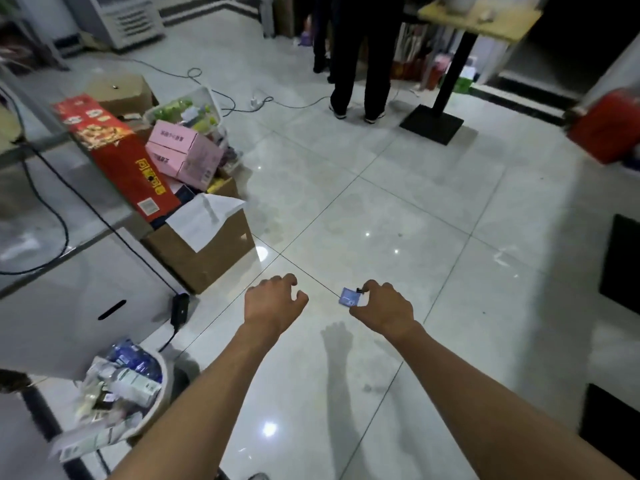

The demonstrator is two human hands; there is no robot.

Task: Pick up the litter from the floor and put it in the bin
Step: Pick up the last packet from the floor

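Glossy white floor tiles fill the room. Both arms reach forward above them. The right hand pinches a small blue wrapper between thumb and fingers, held above the floor. The left hand hangs just beside it, fingers loosely curled, holding nothing. An overfull bin stands at lower left, near a cardboard box.

A brown cardboard box sat on the glossy tiled floor at left, with a red carton and a pink box piled on it — a white sheet draped over its edge. Farther back, a person in dark trousers stood beside a wooden table on a black pedestal base. White cables trailed across the tiles.
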